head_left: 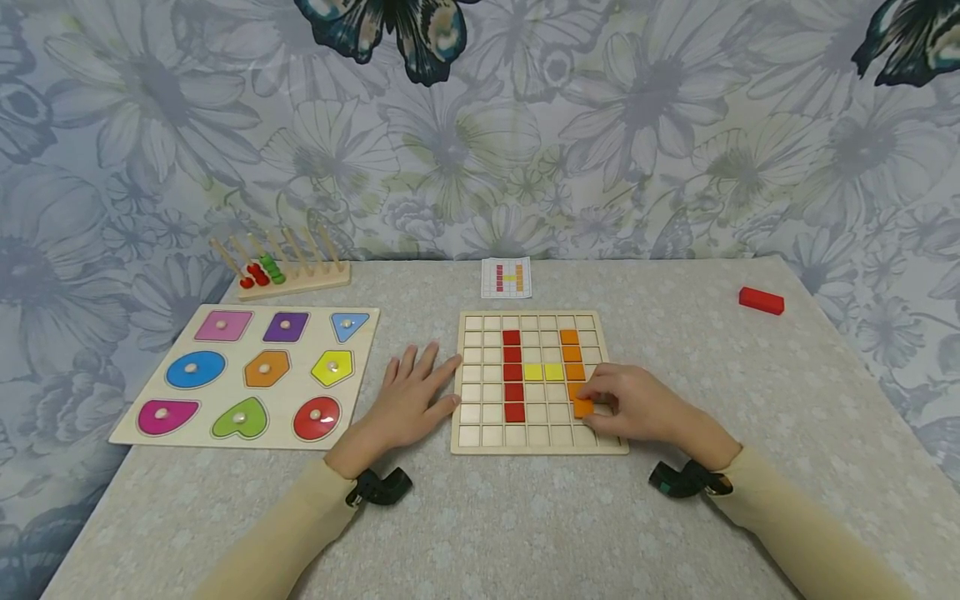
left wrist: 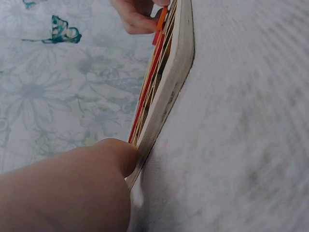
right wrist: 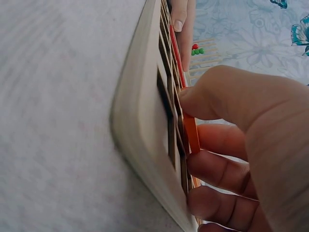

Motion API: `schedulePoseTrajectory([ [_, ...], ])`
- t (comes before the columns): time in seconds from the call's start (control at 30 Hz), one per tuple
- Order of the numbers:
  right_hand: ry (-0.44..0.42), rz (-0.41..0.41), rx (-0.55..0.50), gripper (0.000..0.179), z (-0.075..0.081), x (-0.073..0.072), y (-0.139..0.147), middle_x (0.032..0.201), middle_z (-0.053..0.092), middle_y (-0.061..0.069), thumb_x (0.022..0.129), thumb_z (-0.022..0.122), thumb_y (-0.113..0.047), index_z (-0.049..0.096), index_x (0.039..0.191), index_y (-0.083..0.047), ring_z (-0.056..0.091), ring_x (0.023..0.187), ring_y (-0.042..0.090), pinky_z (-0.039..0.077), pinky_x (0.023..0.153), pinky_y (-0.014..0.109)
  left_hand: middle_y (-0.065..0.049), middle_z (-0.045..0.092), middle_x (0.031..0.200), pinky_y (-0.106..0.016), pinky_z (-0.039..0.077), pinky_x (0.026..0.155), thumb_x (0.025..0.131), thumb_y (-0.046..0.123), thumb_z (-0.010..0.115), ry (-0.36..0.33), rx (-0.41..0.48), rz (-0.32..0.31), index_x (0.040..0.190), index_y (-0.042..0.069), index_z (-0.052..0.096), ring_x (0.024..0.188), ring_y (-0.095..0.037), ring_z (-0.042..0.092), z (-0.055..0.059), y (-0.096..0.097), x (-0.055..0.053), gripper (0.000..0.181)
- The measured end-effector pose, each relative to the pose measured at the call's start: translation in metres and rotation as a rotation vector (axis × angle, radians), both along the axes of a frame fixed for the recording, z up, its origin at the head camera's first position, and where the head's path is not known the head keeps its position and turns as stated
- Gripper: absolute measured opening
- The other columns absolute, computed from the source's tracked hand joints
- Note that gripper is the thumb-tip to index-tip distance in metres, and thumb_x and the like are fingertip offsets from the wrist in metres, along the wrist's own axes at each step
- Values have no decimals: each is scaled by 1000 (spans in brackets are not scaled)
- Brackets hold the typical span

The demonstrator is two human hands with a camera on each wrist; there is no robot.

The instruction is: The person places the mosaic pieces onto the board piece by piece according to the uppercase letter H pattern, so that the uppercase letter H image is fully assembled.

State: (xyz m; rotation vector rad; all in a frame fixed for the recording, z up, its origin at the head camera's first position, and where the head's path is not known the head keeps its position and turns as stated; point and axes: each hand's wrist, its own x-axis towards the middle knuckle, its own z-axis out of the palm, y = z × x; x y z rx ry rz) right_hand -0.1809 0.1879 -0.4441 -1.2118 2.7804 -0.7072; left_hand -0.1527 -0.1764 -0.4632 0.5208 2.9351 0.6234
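A wooden grid board [head_left: 480, 436] lies on the table with a column of red tiles [head_left: 512, 372], a short row of yellow tiles [head_left: 543, 372] and a column of orange tiles [head_left: 571, 337]. At the bottom of the orange column, my right hand [head_left: 637, 404] pinches an orange square tile [right wrist: 191, 133] between thumb and fingers. That tile sits tilted at its cell in the right wrist view. My left hand [head_left: 408, 404] lies with fingers spread at the board's left side, its thumb against the edge in the left wrist view.
Behind the board lies a small pattern card [head_left: 506, 277] with a red, yellow and orange figure. A knobbed shape puzzle [head_left: 280, 408] is on the left, a peg rack [head_left: 318, 279] with red and green beads beyond it. Far right lies a red block [head_left: 761, 301].
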Motion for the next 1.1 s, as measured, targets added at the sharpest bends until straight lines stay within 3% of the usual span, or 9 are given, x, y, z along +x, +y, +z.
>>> schedulePoseTrajectory([
  [1.1, 35, 32, -53, 21, -7, -1, 0, 83, 61, -9, 80, 81, -18, 80, 101, -14, 42, 67, -2, 39, 61, 18, -24, 17, 169, -73, 6, 120, 104, 41, 52, 3, -4, -7, 161, 17, 35, 156, -53, 5, -1, -1, -1, 64],
])
